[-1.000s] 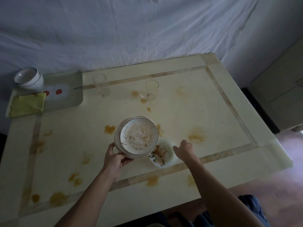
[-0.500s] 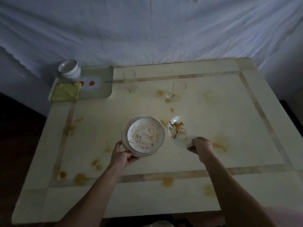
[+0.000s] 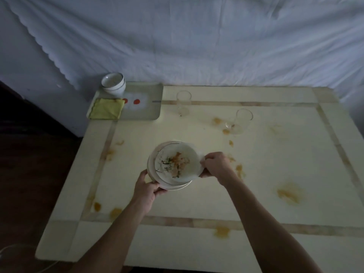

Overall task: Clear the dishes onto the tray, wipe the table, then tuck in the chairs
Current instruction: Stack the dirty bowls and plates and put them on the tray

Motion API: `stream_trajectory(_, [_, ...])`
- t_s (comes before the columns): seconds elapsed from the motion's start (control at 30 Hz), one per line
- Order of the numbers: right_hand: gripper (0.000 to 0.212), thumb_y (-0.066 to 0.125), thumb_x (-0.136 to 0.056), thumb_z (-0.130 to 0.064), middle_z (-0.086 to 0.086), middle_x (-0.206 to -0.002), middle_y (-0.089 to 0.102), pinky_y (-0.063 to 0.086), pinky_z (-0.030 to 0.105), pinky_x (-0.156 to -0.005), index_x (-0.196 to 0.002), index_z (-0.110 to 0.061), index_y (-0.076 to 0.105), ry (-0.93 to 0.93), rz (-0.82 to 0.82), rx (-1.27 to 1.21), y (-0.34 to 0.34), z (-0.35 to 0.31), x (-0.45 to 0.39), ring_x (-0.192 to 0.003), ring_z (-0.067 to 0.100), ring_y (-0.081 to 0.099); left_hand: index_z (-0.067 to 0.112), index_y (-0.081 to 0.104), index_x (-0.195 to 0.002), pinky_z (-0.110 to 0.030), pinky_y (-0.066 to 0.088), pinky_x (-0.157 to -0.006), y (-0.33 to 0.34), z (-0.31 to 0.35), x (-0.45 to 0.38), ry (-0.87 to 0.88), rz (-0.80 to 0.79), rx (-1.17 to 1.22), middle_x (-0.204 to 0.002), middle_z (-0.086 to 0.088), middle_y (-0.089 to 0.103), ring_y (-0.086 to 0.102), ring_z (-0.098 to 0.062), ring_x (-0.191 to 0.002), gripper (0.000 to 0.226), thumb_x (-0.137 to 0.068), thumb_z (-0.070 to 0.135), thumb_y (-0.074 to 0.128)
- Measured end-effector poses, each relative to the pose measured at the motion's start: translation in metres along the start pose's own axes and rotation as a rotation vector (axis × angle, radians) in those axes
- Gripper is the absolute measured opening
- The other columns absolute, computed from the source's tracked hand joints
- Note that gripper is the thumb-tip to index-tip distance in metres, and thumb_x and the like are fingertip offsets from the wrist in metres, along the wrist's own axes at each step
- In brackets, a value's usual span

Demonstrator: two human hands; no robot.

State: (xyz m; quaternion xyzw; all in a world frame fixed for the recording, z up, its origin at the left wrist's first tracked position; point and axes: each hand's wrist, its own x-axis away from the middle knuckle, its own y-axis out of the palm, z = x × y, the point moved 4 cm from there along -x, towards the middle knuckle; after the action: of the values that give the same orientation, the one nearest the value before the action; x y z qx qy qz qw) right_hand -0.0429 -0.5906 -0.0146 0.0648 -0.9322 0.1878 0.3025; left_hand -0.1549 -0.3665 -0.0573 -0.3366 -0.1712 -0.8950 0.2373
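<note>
Now the right hand (image 3: 214,166) has set the small plate (image 3: 175,164) onto the left hand (image 3: 149,189)'s stack at centre frame; both grip, ready for the tray (image 3: 149,113).

Two bare forearms rise from the lower edge of the frame; no sleeves, left hand (image 3: 146,189) and right hand (image 3: 215,164) ungloved.

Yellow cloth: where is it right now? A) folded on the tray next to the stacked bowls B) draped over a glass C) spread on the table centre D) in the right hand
A: the yellow cloth lies folded on the tray at the table's far left corner, just in front of the stacked bowls; both hands are busy with the plates.
</note>
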Motion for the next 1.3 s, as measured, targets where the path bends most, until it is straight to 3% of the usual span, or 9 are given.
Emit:
stream_trajectory(0.17, [0.010,0.061,-0.086,0.000,0.026,-0.066,0.071,0.063,0.046,-0.061,-0.085,0.005,0.069,-0.058,0.054,0.026,0.058,-0.028,-0.007,-0.053,0.031,0.070,0.020,0.047,-0.127,-0.046,0.060,-0.076,-0.039,0.036,-0.031,0.003,-0.037,0.012,-0.131,-0.027,0.049,0.062,-0.040,-0.109,0.063,-0.083,-0.026,0.045])
stream_trajectory(0.3, [0.014,0.071,-0.082,-0.014,0.015,-0.059,0.071,0.062,0.042,-0.062,-0.081,0.000,0.067,-0.099,0.071,0.089,0.109,-0.047,-0.019,-0.051,0.023,0.066,0.020,0.046,-0.130,-0.044,0.061,-0.073,-0.073,0.064,-0.058,0.012,-0.058,0.003,-0.132,-0.026,0.049,0.062,-0.040,-0.109,0.065,-0.083,-0.025,0.046])
stream_trajectory(0.43, [0.022,0.074,-0.080,-0.028,0.005,-0.081,0.067,0.039,0.025,-0.065,-0.089,-0.008,0.069,-0.198,0.167,0.293,0.157,-0.081,-0.043,-0.077,0.020,0.060,0.020,0.043,-0.135,-0.045,0.061,-0.074,-0.110,0.101,-0.105,0.015,-0.063,0.013,-0.136,-0.025,0.049,0.062,-0.040,-0.111,0.066,-0.085,-0.021,0.049])
stream_trajectory(0.5, [0.032,0.073,-0.082,-0.026,0.008,-0.094,0.062,0.034,0.026,-0.071,-0.102,-0.004,0.061,-0.253,0.201,0.326,0.179,-0.090,-0.055,-0.090,0.023,0.054,0.017,0.043,-0.138,-0.044,0.061,-0.072,-0.121,0.118,-0.124,0.024,-0.074,0.008,-0.134,-0.025,0.052,0.062,-0.040,-0.111,0.066,-0.084,-0.021,0.052])
stream_trajectory(0.63, [0.038,0.065,-0.090,-0.022,0.016,-0.116,0.058,0.058,0.041,-0.076,-0.121,-0.012,0.047,0.066,-0.014,-0.113,0.223,-0.097,-0.090,-0.095,0.031,0.063,0.014,0.045,-0.134,-0.045,0.061,-0.074,-0.131,0.152,-0.161,0.051,-0.115,-0.009,-0.129,-0.022,0.056,0.065,-0.038,-0.107,0.062,-0.084,-0.022,0.052])
stream_trajectory(0.73, [0.028,0.056,-0.096,-0.011,0.020,-0.116,0.060,0.061,0.044,-0.071,-0.122,-0.003,0.052,0.209,-0.214,-0.464,0.250,-0.111,-0.110,-0.085,0.034,0.066,0.015,0.041,-0.140,-0.048,0.060,-0.079,-0.135,0.170,-0.188,0.032,-0.152,-0.017,-0.131,-0.022,0.056,0.066,-0.038,-0.107,0.068,-0.083,-0.019,0.055])
stream_trajectory(1.07, [0.029,0.053,-0.089,0.002,0.018,-0.097,0.062,0.052,0.029,-0.051,-0.117,0.000,0.060,0.121,-0.065,-0.420,0.267,-0.161,-0.200,-0.071,0.027,0.060,0.023,0.038,-0.141,-0.048,0.060,-0.079,-0.113,0.230,-0.287,-0.058,-0.351,-0.058,-0.123,-0.028,0.062,0.068,-0.043,-0.103,0.063,-0.091,-0.013,0.052])
stream_trajectory(1.23, [0.030,0.050,-0.089,0.006,0.018,-0.102,0.062,0.056,0.030,-0.052,-0.117,-0.003,0.058,0.123,-0.019,-0.421,0.266,-0.176,-0.242,-0.084,0.032,0.065,0.015,0.043,-0.138,-0.050,0.059,-0.079,-0.091,0.251,-0.329,-0.082,-0.366,-0.133,-0.120,-0.028,0.062,0.068,-0.043,-0.102,0.046,-0.094,0.008,0.056])
stream_trajectory(1.3, [0.030,0.050,-0.088,0.006,0.019,-0.106,0.063,0.060,0.038,-0.062,-0.114,-0.005,0.058,0.126,-0.008,-0.389,0.265,-0.180,-0.256,-0.092,0.036,0.067,0.010,0.046,-0.133,-0.051,0.059,-0.079,-0.082,0.253,-0.338,-0.127,-0.327,-0.125,-0.120,-0.027,0.062,0.067,-0.042,-0.103,0.041,-0.095,0.022,0.058])
